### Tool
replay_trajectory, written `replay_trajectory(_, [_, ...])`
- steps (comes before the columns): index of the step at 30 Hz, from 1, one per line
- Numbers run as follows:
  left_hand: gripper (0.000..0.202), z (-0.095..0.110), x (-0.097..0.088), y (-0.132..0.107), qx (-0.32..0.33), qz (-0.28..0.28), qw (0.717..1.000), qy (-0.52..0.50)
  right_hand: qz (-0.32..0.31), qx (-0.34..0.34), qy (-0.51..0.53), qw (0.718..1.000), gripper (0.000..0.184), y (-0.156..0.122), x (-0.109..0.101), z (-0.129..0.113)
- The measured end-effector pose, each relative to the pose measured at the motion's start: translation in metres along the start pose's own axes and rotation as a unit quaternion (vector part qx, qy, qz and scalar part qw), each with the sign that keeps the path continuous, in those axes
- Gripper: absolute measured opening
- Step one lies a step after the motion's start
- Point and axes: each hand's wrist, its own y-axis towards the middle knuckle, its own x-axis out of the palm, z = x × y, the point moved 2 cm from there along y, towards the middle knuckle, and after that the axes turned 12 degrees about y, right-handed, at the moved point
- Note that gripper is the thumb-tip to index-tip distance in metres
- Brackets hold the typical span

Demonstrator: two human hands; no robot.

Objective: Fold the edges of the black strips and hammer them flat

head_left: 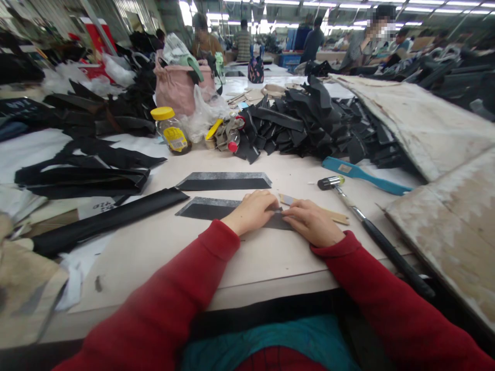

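A flat black strip with a grey upper border (204, 210) lies on the pale work board (185, 257) in front of me. My left hand (253, 210) rests over its middle, fingers closed at the upper edge. Close by, my right hand (315, 222) pinches the same edge with its fingertips. The strip's edge between the hands looks turned up, though the fingers partly hide it. Just above lies a second black strip with a grey border (228, 181), untouched. A flat, light wooden tool (334, 215) lies behind my right hand.
A hammer (363, 221) and a blue-handled tool (367, 176) lie at the right. Behind are heaped black pieces (294, 123), a yellow-lidded jar (174, 135) and a pink bag (181, 85). A black roll (108, 219) lies left; a stiff pale sheet (452, 206) flanks the right.
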Motion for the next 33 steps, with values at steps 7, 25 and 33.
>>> replay_trajectory(7, [0.012, 0.000, 0.001, -0.006, 0.058, 0.025, 0.998, 0.024, 0.015, 0.024, -0.011, 1.000, 0.027, 0.000, 0.003, 0.001])
replay_trajectory(25, [0.022, 0.029, -0.004, -0.028, 0.062, 0.009, 0.982, 0.178, -0.114, -0.043, -0.223, 0.967, 0.021, 0.015, -0.001, -0.033])
replay_trajectory(33, [0.031, 0.025, 0.005, -0.028, 0.078, 0.020, 0.988, 0.134, -0.043, -0.059, -0.080, 0.994, 0.029, -0.005, -0.015, -0.010])
